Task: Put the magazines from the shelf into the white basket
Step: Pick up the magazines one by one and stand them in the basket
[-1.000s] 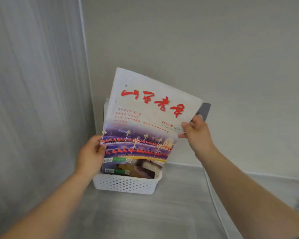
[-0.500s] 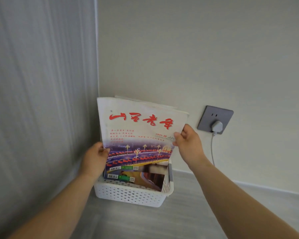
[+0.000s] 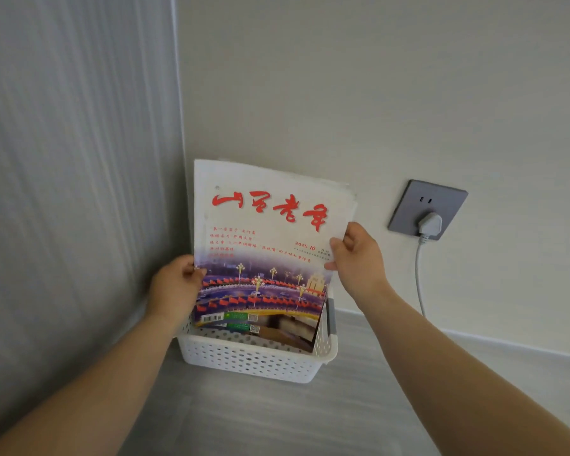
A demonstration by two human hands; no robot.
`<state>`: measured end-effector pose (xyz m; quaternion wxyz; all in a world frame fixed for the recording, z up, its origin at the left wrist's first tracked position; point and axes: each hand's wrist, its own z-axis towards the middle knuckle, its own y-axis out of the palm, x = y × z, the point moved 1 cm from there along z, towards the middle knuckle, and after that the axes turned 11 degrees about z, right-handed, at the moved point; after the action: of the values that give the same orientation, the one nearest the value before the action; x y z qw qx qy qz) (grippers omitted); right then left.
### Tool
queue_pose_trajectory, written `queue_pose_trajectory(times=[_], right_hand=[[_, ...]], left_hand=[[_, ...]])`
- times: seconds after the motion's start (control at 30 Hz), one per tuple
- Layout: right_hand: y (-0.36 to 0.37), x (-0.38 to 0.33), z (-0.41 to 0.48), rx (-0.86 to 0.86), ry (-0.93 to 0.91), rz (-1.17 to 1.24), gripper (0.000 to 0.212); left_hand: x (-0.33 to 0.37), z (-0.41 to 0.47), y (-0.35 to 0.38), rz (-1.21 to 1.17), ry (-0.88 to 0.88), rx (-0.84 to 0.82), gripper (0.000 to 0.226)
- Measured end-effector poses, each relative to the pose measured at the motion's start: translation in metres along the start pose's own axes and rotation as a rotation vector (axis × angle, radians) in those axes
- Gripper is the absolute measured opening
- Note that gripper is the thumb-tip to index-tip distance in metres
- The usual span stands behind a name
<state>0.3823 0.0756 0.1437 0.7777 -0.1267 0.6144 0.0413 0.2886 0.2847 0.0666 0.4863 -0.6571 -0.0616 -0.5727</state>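
Observation:
A magazine (image 3: 267,238) with a white cover, red characters and a purple night scene stands upright, its lower edge inside the white perforated basket (image 3: 254,360). My left hand (image 3: 175,287) grips its left edge. My right hand (image 3: 357,258) pinches its right edge. Behind its lower edge another magazine (image 3: 277,330) shows inside the basket. More white pages peek out behind the top of the front magazine. The basket sits on the grey floor in the corner of the room.
A grey panel wall (image 3: 73,192) stands close on the left and a pale wall (image 3: 375,93) behind. A grey socket (image 3: 426,209) with a white plug and a cable (image 3: 418,274) hanging down is to the right of the basket. Grey floor (image 3: 277,419) lies in front.
The magazine has come down from a tilt above the basket to upright with its lower edge in the basket. Both hands went down with it. The socket has come into sight.

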Motion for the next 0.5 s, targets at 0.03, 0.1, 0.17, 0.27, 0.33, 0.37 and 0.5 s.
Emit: queue_pose_trajectory(times=[0.03, 0.1, 0.17, 0.27, 0.33, 0.37, 0.5], right_hand=[[-0.001, 0.007, -0.001, 0.014, 0.026, 0.003, 0.012], [-0.004, 0.02, -0.003, 0.059, 0.049, -0.013, 0.009], [-0.006, 0.028, -0.005, 0.125, 0.04, -0.043, 0.012], [-0.004, 0.038, -0.003, 0.164, 0.1, -0.038, 0.049], [-0.001, 0.044, -0.002, 0.131, 0.17, 0.016, 0.059], [0.002, 0.047, -0.002, 0.089, 0.188, 0.055, 0.059], [0.018, 0.059, -0.002, -0.059, 0.126, 0.119, 0.06]], left_hand=[[-0.003, -0.001, 0.003, 0.021, -0.007, -0.018, 0.016], [-0.004, -0.003, 0.008, 0.063, -0.01, -0.027, 0.016], [-0.001, -0.004, 0.012, 0.032, 0.001, 0.032, 0.025], [0.009, -0.002, 0.015, -0.151, -0.069, 0.063, 0.056], [0.014, 0.003, 0.02, -0.3, -0.159, -0.031, 0.06], [0.015, 0.005, 0.023, -0.349, -0.181, -0.083, 0.059], [0.017, 0.012, 0.034, -0.354, -0.141, -0.196, 0.04]])
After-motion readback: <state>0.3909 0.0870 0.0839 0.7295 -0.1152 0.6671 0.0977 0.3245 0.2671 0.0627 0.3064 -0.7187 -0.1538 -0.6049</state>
